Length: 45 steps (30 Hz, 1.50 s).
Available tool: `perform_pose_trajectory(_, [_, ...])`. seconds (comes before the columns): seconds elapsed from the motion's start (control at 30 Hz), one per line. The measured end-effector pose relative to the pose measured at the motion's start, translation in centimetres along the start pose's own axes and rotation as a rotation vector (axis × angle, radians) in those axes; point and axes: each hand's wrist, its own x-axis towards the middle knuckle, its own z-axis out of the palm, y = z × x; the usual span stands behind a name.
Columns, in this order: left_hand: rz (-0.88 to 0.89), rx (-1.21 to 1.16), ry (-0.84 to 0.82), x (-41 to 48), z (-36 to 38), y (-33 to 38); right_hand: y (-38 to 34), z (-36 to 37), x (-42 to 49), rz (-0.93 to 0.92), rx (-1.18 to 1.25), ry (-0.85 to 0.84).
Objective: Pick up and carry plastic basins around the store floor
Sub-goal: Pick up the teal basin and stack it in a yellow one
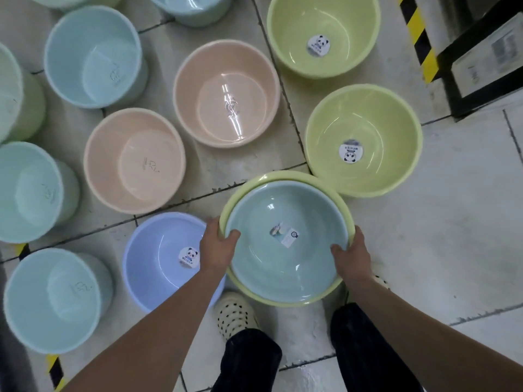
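A teal basin (285, 258) is nested inside a yellow-green basin (283, 176), and I hold the pair in front of me above the floor. My left hand (218, 247) grips the left rims with the thumb hooked inside the teal basin. On the opposite side my right hand (352, 256) grips the right rims the same way. A small label lies in the teal basin's bottom.
Many basins stand on the tiled floor: a lavender one (158, 258) by my left arm, two yellow-green (365, 137) ahead right, two peach (226, 91) ahead, several teal (93, 55) at left. A black-framed fixture (481, 66) with hazard tape stands at upper right. My feet show below.
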Motion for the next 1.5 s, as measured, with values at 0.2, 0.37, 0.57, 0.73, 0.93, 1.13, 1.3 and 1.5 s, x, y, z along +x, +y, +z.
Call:
perform_pose_trajectory(0.2, [0.009, 0.031, -0.058, 2.8, 2.7, -2.6, 2.2, 2.1, 3.6, 0.033, -0.062, -0.030])
perform_pose_trajectory(0.37, [0.044, 0.065, -0.147, 3.9, 4.4, -3.5, 3.6, 3.0, 6.0, 0.043, -0.076, -0.055])
perform_pose_trajectory(0.57, [-0.058, -0.012, -0.174, 6.3, 4.8, -4.0, 4.4, 3.5, 8.2, 0.044, -0.117, -0.077])
perform_pose_trajectory(0.73, [-0.165, 0.004, -0.191, 6.7, 4.4, -4.9, 4.6, 2.6, 8.2, 0.007, -0.179, -0.112])
perform_pose_trajectory(0.93, [-0.129, 0.046, -0.161, 1.0, 2.5, -2.8, 3.9, -2.2, 3.9, 0.008, -0.132, -0.144])
perform_pose_trajectory(1.13, [-0.102, 0.075, -0.135, -4.7, 1.7, 5.8, -1.1, -11.2, -0.5, 0.014, -0.089, -0.181])
perform_pose_trajectory(1.3, [-0.059, 0.055, -0.158, -6.8, 2.3, 15.9, -7.7, -19.3, -0.6, -0.062, -0.084, -0.137])
perform_pose_trajectory(1.5, [-0.017, -0.070, -0.010, -5.8, 5.3, 24.1, -13.6, -23.4, 1.8, -0.131, 0.050, -0.041])
